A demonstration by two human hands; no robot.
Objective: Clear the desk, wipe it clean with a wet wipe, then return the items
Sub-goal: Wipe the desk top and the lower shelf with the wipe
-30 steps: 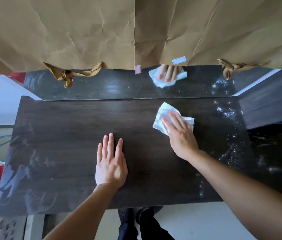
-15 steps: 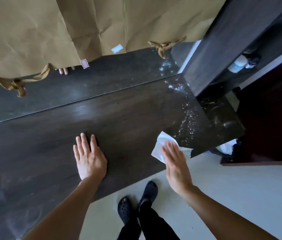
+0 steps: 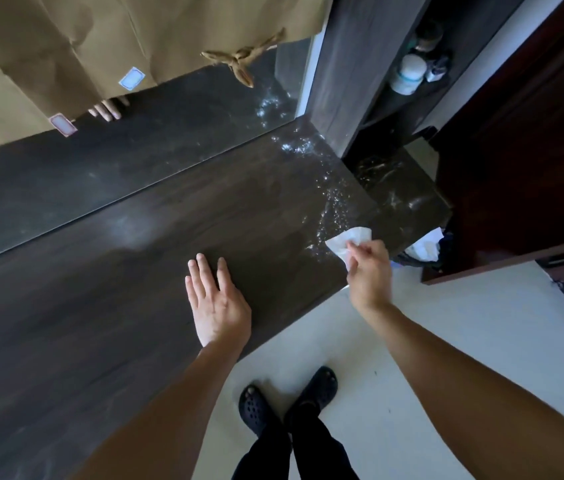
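A crumpled wet wipe (image 3: 345, 241) is pinched in the fingers of the right hand (image 3: 368, 268), held over the tabletop (image 3: 135, 271) edge. The left hand (image 3: 216, 303) is laid flat and released on the tabletop. Two blank labels (image 3: 131, 78), without readable writing, are seen well beyond the left hand.

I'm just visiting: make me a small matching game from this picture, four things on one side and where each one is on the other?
Things:
1. left hand
2. wet wipe
3. black shoes
4. white bottle

Places:
A. on the pale floor
B. pinched in the right hand
C. on the side shelf
D. flat on the dark desk

Pairs: 1-D, 2-B, 3-A, 4-C
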